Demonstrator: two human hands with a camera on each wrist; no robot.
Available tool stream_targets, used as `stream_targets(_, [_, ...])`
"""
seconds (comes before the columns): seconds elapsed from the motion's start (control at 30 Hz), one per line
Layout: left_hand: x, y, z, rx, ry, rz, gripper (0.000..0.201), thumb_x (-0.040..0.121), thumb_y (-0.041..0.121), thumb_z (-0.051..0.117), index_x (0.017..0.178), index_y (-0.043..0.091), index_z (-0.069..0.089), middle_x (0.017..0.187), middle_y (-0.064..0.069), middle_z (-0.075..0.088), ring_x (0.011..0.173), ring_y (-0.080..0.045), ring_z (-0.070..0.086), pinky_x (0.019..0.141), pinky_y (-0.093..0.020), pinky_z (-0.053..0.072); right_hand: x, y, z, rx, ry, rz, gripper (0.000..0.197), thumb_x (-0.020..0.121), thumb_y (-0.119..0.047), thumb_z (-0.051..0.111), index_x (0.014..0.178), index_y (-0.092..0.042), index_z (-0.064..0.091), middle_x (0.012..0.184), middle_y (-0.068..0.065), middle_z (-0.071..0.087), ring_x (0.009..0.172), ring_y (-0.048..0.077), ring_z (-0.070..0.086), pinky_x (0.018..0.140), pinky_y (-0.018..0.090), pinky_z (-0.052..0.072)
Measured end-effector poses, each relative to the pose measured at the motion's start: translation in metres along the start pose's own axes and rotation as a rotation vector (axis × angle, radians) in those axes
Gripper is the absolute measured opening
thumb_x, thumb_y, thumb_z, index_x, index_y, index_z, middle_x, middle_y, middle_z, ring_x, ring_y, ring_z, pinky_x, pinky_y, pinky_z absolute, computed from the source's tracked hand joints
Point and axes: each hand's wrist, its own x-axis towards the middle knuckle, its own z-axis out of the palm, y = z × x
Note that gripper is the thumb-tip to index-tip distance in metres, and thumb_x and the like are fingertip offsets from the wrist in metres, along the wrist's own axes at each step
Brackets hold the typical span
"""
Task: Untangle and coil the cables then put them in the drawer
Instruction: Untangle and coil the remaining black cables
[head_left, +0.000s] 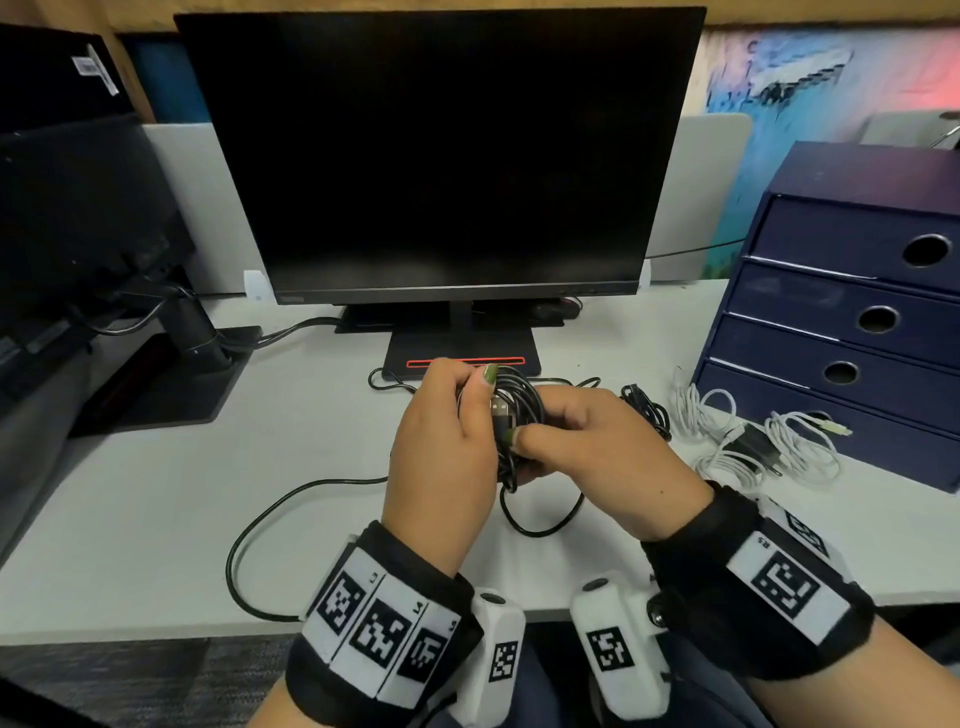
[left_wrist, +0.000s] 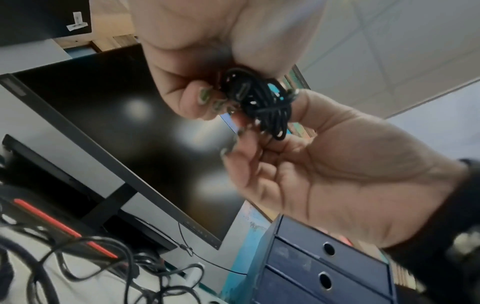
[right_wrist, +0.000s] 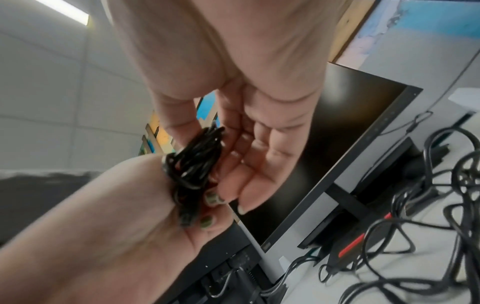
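White desk (head_left: 156, 493); only head view shows white cables (head_left: 753, 441).

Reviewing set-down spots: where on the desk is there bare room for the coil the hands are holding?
Bare desk lies left of the hands, between the neighbouring monitor's base and the trailing black cable. It is crowded right: white cables and a black bundle lie against the drawer unit.

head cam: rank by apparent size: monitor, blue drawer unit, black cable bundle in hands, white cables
1. monitor
2. blue drawer unit
3. white cables
4. black cable bundle, partly hidden by both hands, so 3 versus 4 is unsure.
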Motion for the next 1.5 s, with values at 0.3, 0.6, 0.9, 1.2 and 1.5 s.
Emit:
stream_targets(0.3, [0.003, -0.009, -0.003, -0.004, -0.026, 0.010, 0.016, 0.100, 0.025, 0.041, 0.086, 0.023, 0.048, 0.076, 0.010, 0.055, 0.074, 0.003, 0.052, 0.058, -0.008, 0.039, -0.001, 0.006, 0.012, 0.201, 0.133, 0.023, 0.013, 0.088, -0.003, 0.062, 0.100, -0.004, 0.066, 0.077, 0.015, 0.069, 0.065, 0.022, 0.065, 0.056, 0.029, 0.053])
stream_targets(0.6, [0.002, -0.011, 0.000, -0.062, 0.023, 0.030, 0.012, 0.099, 0.024, 0.044, 0.091, 0.020, 0.052, 0.080, 0.008, 0.059, 0.076, -0.002, 0.055, 0.060, -0.012, 0.043, 0.001, 0.005, 0.012, 0.195, 0.107, 0.053, 0.012, 0.088, -0.006, 0.062, 0.098, -0.003, 0.069, 0.082, 0.017, 0.071, 0.074, 0.025, 0.067, 0.077, 0.044, 0.057])
stream_targets(0.9, [0.000, -0.011, -0.001, -0.155, 0.037, 0.023, 0.012, 0.098, 0.023, 0.046, 0.108, 0.029, 0.049, 0.077, 0.004, 0.060, 0.069, -0.008, 0.058, 0.061, -0.026, 0.050, 0.000, 0.004, 0.011, 0.705, 0.164, 0.063, 0.033, 0.087, 0.006, 0.056, 0.116, -0.011, 0.053, 0.089, 0.020, 0.066, 0.077, 0.024, 0.066, 0.071, 0.038, 0.057])
stream_targets(1.2, [0.000, -0.013, -0.009, -0.143, -0.317, 0.105, 0.052, 0.093, 0.023, 0.056, 0.130, 0.056, 0.040, 0.103, 0.024, 0.058, 0.083, -0.001, 0.060, 0.066, -0.018, 0.050, 0.002, 0.005, -0.009, 0.537, 0.222, -0.021, 0.027, 0.088, 0.003, 0.056, 0.110, -0.013, 0.058, 0.092, 0.013, 0.066, 0.079, 0.023, 0.067, 0.063, 0.032, 0.056])
stream_targets(1.5, [0.001, -0.022, -0.005, -0.137, -0.162, 0.174, 0.034, 0.085, 0.015, 0.067, 0.103, 0.044, 0.066, 0.095, 0.021, 0.059, 0.088, -0.007, 0.061, 0.065, -0.037, 0.057, -0.001, 0.011, -0.009, 0.299, 0.203, 0.006, 0.018, 0.088, -0.007, 0.062, 0.104, -0.014, 0.067, 0.096, 0.013, 0.072, 0.082, 0.023, 0.069, 0.071, 0.036, 0.055])
